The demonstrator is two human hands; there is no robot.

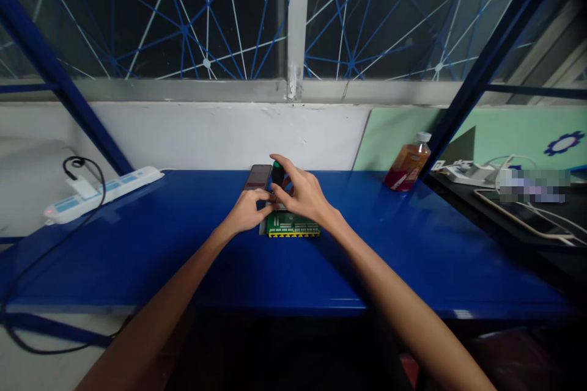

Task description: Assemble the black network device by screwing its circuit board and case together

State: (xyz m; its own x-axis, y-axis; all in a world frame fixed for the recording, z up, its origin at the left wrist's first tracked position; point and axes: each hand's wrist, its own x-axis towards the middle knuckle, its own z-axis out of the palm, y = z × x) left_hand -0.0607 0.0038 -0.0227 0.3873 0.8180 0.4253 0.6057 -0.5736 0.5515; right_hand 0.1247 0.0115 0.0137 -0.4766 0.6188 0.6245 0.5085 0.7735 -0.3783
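Observation:
A green circuit board [294, 224] with a yellow-and-black strip of connectors along its near edge lies on the blue table. Above its far left part, my right hand [305, 192] grips an upright screwdriver [277, 173] by its black and green handle, the index finger reaching over the top. My left hand [245, 210] is at the board's left side, thumb and fingers pinched together close to the screwdriver's lower end. What those fingertips hold is too small to make out. My hands hide the screwdriver's tip and the far part of the board.
A dark phone-like device [257, 176] lies just behind my left hand. On the left is a white power strip [114, 191] with a black cable. A drink bottle [408, 163] stands at the back right, near the blue frame post. Further right, a tablet [518, 212] and cables rest on a dark surface.

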